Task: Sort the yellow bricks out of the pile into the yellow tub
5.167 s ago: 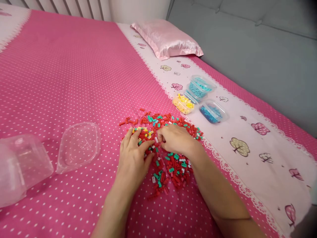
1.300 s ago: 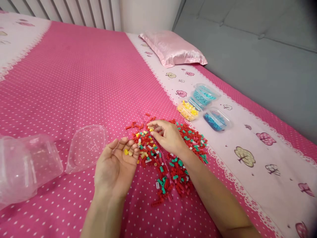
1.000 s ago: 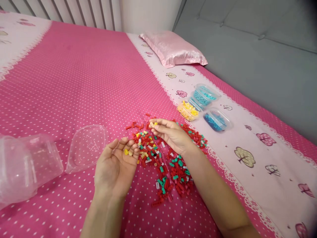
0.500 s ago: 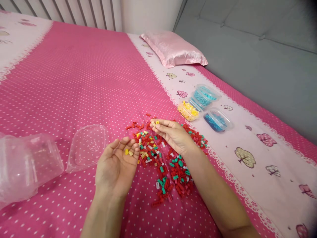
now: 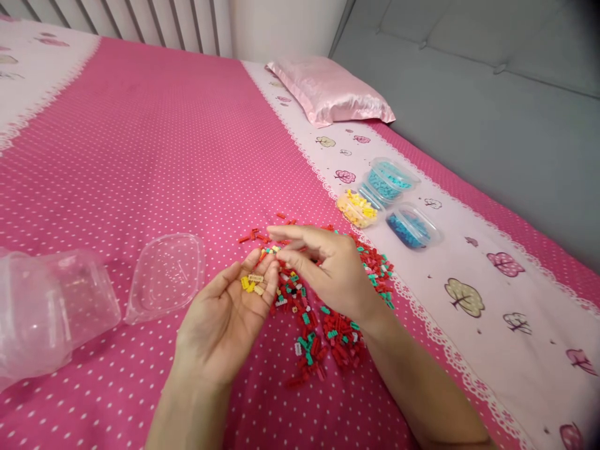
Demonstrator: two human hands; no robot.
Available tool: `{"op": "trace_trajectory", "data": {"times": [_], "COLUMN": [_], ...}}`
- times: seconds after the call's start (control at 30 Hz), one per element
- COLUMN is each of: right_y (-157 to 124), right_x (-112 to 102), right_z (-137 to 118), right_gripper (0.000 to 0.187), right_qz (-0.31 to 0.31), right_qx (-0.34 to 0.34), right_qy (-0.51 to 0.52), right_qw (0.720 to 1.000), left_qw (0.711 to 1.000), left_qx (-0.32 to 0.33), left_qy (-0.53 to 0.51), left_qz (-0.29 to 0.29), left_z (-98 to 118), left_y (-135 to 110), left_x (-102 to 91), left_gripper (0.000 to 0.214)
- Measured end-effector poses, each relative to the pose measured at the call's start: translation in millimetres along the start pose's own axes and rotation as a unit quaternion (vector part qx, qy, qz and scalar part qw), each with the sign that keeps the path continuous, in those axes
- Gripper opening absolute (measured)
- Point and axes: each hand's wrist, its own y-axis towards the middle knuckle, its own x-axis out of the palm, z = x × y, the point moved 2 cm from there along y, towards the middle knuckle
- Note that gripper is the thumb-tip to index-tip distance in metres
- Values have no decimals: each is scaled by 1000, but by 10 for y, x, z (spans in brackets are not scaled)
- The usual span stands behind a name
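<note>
My left hand (image 5: 218,328) is palm up and cupped, with several small yellow and cream toy building bricks (image 5: 252,284) resting at the base of its fingers. Just right of it, my right hand (image 5: 332,272) hovers with thumb and fingers apart and no brick visible between them. Its fingertips come close to the left fingertips. Beneath both hands lies a loose pile of small building bricks (image 5: 344,337), mostly red, mixed with green, white and yellow ones. The right hand hides part of the pile.
Beyond the pile stand clear tubs of yellow bricks (image 5: 359,209), turquoise bricks (image 5: 388,181) and dark blue bricks (image 5: 409,230). At left are stacked clear containers (image 5: 60,312) and a clear lid (image 5: 166,275). A pink pillow (image 5: 332,94) lies at the back.
My right hand has moved left and down to the left palm and let go of the bricks it pinched. More yellow and cream bricks now lie in my left hand, which shifted slightly right.
</note>
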Motion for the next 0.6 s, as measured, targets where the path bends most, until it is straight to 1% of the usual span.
{"op": "trace_trajectory", "data": {"times": [0.07,0.1,0.17,0.23,0.27,0.33,0.4,0.53,0.6], "right_y": [35,53,84,97,96,83,66,51,51], "right_x": [-53,-73,-93,-81,-65,-24,15,50,52], "right_z": [92,144,247,338,375,432,467,488,495], "right_gripper": [29,28,29,30,30,30,33,38,41], "right_qz": [34,38,17,-25,-48,-82,-99,-103,-110], "right_qx": [17,29,60,91,104,128,146,142,137], "right_qy": [-43,-77,-165,-235,-254,-264,-268,-298,-297], "right_qw": [998,996,984,967,960,952,947,938,939], "left_qw": [1000,1000,999,998,998,998,998,998,998], "left_qx": [12,23,47,60,62,61,57,55,55], "left_qy": [5,8,14,13,12,9,6,4,5], "left_qz": [-1,-5,-13,-16,-16,-17,-18,-8,-6], "left_z": [16,29,57,83,93,105,110,107,104], "left_y": [11,16,20,16,11,0,-12,-21,-19], "left_x": [-35,-57,-100,-129,-135,-132,-119,-99,-97], "left_gripper": [29,29,28,27,27,26,26,26,26]}}
